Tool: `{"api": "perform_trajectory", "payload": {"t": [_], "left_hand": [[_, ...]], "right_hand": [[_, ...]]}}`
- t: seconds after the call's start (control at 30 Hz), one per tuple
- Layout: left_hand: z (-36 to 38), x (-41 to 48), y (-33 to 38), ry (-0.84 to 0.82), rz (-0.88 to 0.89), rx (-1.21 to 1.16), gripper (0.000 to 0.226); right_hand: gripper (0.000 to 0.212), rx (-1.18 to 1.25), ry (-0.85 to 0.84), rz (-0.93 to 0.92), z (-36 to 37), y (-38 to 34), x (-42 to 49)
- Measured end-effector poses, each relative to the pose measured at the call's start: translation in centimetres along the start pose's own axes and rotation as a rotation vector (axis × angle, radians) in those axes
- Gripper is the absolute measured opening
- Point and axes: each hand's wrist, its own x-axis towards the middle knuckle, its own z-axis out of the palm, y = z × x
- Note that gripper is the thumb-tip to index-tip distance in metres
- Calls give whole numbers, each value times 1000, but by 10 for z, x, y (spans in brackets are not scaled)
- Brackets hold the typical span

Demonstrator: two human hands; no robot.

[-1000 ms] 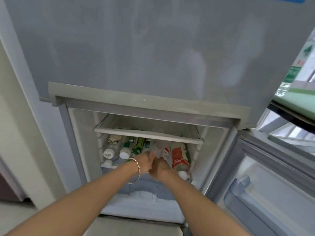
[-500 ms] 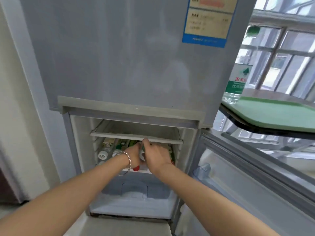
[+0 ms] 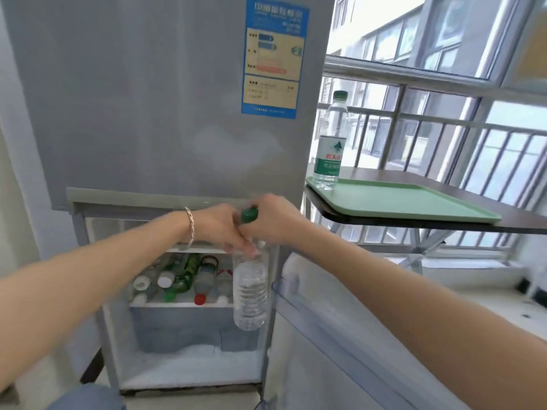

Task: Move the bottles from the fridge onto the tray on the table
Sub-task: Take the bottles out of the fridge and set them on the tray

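Both hands are gripping one clear bottle [image 3: 250, 294] at its neck: the right hand [image 3: 273, 218] is wrapping around just under the green cap [image 3: 249, 215], and the left hand [image 3: 220, 226] is pinching the shoulder beside it. The bottle is hanging upright in front of the open fridge [image 3: 165, 113], clear of the shelf.

The grip is sitting high while the heavy body is dangling below, so the bottle is likely swinging, and a cold, damp surface could be slipping through the fingers. Its base could be knocking the open door [image 3: 340, 335] just to the right of the hands on the way across.

The tray [image 3: 414, 202] is lying up and to the right of the hands on the worktop [image 3: 518, 223], overhanging its near edge, so a hard landing there could be tipping it. One bottle on the tray [image 3: 328, 155] is standing at the corner nearest the hands; the rest of the tray is offering open room. More bottles [image 3: 183, 276] are lying below the hands inside the fridge.
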Motion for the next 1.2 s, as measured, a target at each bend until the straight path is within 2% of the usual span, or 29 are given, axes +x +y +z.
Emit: {"api": "perform_trajectory", "payload": {"t": [0.07,0.13,0.23,0.33,0.4,0.5,0.6,0.67,0.73,0.87,0.93,1.0,1.07,1.2], "left_hand": [[-12,-3,29,27,49,-112,16],[-27,-4,53,46,104,-208,16],[-47,-4,91,119,170,-224,28],[-64,2,127,237,225,-258,46],[-71,13,150,317,265,-268,58],[-73,30,180,441,332,-325,64],[-61,51,209,543,415,-427,59],[-47,69,217,491,467,-529,79],[-26,94,215,382,398,-537,90],[21,142,199,213,214,-398,84],[38,154,196,129,211,-429,68],[47,161,196,117,250,-409,47],[50,169,197,142,288,-359,50],[49,186,194,183,264,-309,58]], "right_hand": [[30,104,39,10,-36,2,-11],[31,307,73,9,-69,3,-22],[48,643,137,32,-112,12,-33],[53,812,170,5,-135,34,-33],[69,783,152,18,-141,56,-32],[83,531,62,84,-125,90,-30],[76,434,244,120,-115,126,-18],[77,432,380,169,-119,145,-5],[85,416,455,244,-124,160,7],[94,427,472,390,-124,196,35],[99,444,430,459,-119,213,51],[108,476,375,501,-113,226,66],[109,462,330,500,-108,234,81],[94,461,300,514,-106,245,107]]}}
